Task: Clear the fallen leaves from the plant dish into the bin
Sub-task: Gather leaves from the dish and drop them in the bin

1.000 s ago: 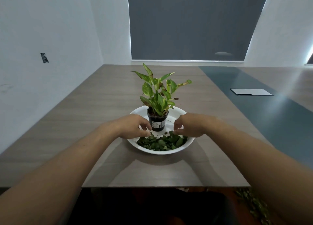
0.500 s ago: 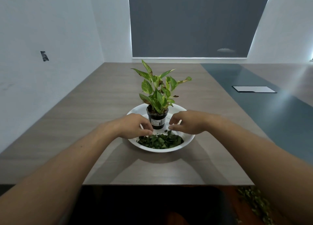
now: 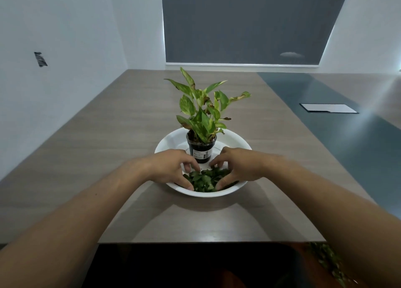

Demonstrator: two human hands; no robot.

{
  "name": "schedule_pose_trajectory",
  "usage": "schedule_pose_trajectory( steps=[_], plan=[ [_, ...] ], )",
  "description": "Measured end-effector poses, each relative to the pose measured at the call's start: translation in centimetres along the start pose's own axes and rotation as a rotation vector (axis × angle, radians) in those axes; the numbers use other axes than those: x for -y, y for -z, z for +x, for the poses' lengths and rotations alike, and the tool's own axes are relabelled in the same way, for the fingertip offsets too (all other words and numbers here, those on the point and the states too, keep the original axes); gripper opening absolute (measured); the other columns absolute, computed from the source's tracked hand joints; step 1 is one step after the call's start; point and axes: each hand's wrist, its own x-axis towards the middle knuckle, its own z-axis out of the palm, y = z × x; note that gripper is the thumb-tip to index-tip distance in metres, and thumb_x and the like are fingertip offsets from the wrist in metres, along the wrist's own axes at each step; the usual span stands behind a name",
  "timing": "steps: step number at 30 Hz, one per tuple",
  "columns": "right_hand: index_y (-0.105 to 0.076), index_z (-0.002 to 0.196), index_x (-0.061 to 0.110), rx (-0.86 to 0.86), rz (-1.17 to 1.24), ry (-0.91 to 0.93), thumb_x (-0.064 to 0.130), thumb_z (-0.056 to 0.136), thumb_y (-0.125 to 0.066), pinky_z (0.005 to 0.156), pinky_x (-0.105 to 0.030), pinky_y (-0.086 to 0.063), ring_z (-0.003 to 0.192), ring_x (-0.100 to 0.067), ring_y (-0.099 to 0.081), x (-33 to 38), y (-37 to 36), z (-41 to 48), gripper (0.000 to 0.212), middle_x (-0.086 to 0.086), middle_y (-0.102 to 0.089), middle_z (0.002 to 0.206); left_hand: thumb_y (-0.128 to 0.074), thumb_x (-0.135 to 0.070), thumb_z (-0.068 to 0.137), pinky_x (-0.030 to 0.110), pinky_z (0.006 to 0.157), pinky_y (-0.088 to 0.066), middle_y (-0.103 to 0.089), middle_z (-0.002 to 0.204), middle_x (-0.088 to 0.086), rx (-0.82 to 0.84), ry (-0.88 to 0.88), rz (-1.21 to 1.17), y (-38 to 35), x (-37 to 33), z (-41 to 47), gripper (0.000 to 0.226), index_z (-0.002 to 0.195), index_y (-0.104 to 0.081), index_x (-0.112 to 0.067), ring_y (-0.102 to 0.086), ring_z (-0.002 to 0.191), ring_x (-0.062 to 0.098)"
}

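Note:
A white dish [image 3: 171,140] sits mid-table with a small potted plant [image 3: 201,151] standing in it. A pile of dark green fallen leaves [image 3: 204,179] fills the dish's near side. My left hand [image 3: 171,168] and my right hand [image 3: 238,168] are both lowered into the dish, one on each side of the pile. Their fingers are curled and spread, with the fingertips touching the leaves and cupping them from both sides. Neither hand has lifted any leaves.
The wooden table [image 3: 108,146] ends close to me. At the bottom right below the table edge lie more green leaves [image 3: 325,261]; their container is hard to make out. A flat grey panel [image 3: 327,108] lies on the dark strip at right.
Both hands have moved down and inward from the rim, closing around the leaf pile. The camera has tilted slightly.

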Motion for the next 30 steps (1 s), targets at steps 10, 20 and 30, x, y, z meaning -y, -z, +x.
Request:
schedule_pose_trajectory(
  steps=[10, 20, 30],
  plan=[
    [-0.075, 0.116, 0.04, -0.023, 0.12, -0.003, 0.062, 0.079, -0.087, 0.093, -0.033, -0.059, 0.102, -0.003, -0.072, -0.5, 1.7, -1.2, 0.044, 0.022, -0.073, 0.111, -0.073, -0.054, 0.094, 0.033, 0.092, -0.059, -0.066, 0.114, -0.017, -0.179, 0.006, 0.012, 0.9, 0.3, -1.2, 0.021, 0.108, -0.078, -0.038, -0.069, 0.101, 0.001],
    [-0.054, 0.151, 0.048, -0.005, 0.069, 0.028, 0.07, 0.086, -0.075, 0.095, -0.032, -0.054, 0.113, -0.013, -0.069, 0.0, 0.5, -1.4, 0.071, 0.013, -0.058, 0.136, -0.056, -0.047, 0.106, 0.031, 0.104, -0.046, -0.057, 0.122, -0.006, -0.167, -0.032, 0.112, -1.4, 0.2, -0.6, 0.037, 0.132, -0.072, -0.028, -0.054, 0.118, 0.012],
    [-0.07, 0.128, 0.051, 0.053, 0.131, 0.04, 0.062, 0.083, -0.083, 0.099, -0.037, -0.059, 0.108, -0.001, -0.069, -0.2, 1.3, -1.9, 0.048, 0.024, -0.069, 0.124, -0.066, -0.064, 0.094, 0.035, 0.097, -0.058, -0.071, 0.114, -0.017, -0.069, -0.009, -0.027, 0.7, -0.3, -2.2, 0.031, 0.105, -0.077, -0.038, -0.068, 0.107, 0.002]
  ],
)
